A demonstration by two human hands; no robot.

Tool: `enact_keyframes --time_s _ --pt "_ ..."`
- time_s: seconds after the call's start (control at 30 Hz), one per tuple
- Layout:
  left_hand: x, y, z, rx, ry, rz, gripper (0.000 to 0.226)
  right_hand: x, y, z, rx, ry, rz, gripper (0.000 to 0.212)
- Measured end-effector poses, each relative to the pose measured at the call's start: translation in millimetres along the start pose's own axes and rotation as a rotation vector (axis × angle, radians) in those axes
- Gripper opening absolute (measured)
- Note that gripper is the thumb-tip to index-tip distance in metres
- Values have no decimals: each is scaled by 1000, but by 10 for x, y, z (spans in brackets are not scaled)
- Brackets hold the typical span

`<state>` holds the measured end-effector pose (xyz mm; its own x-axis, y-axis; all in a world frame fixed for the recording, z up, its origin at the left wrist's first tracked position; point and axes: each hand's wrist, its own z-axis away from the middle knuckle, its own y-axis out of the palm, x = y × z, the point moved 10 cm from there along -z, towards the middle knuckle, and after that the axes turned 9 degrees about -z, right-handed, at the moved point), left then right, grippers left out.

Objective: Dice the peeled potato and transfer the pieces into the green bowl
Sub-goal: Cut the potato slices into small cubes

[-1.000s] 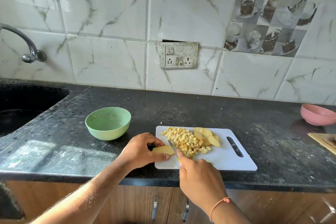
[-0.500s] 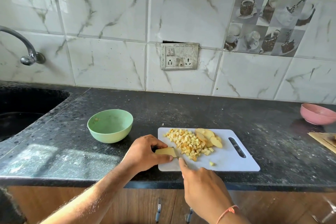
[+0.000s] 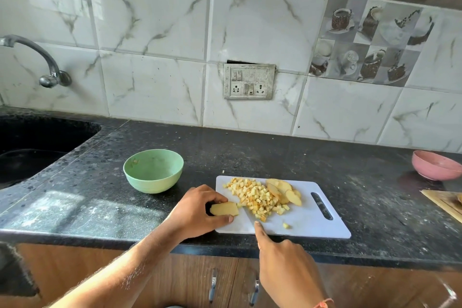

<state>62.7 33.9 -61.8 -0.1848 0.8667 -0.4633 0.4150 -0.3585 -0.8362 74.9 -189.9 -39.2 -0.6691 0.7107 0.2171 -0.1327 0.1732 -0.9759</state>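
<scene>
Holding: left hand [image 3: 197, 210] pinches a potato slab [image 3: 224, 209] at the white cutting board's [image 3: 312, 225] 9 o'clock edge.
Right hand [image 3: 287, 260]: grip clenched on a knife [image 3: 248, 216], forefinger along the blade, at the board's 6 o'clock.
Diced potato [image 3: 255, 197]: heaped mid-board; uncut slices [image 3: 283, 191] touch it at 3 o'clock; one cube [image 3: 285, 226] lies apart.
Green bowl [image 3: 153, 170]: on the desk [image 3: 250, 155], at 10 o'clock from the board.
Pink bowl [image 3: 436, 168]: far at 3 o'clock.
</scene>
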Motion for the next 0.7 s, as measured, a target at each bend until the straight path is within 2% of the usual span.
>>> enact_keyframes --time_s 0.1,0.3,0.53,0.7 --pt "25 -19 48 0 41 -36 62 83 -54 -9 -64 -37 -33 69" --pt "19 -28 50 -24 32 -23 51 190 -91 -105 -115 -84 -61 64" --pt "59 -38 21 -41 -2 21 43 423 -45 -241 -93 -134 -7 63" --pt "71 -5 3 -28 -3 -5 41 524 42 -421 -9 -77 94 70"
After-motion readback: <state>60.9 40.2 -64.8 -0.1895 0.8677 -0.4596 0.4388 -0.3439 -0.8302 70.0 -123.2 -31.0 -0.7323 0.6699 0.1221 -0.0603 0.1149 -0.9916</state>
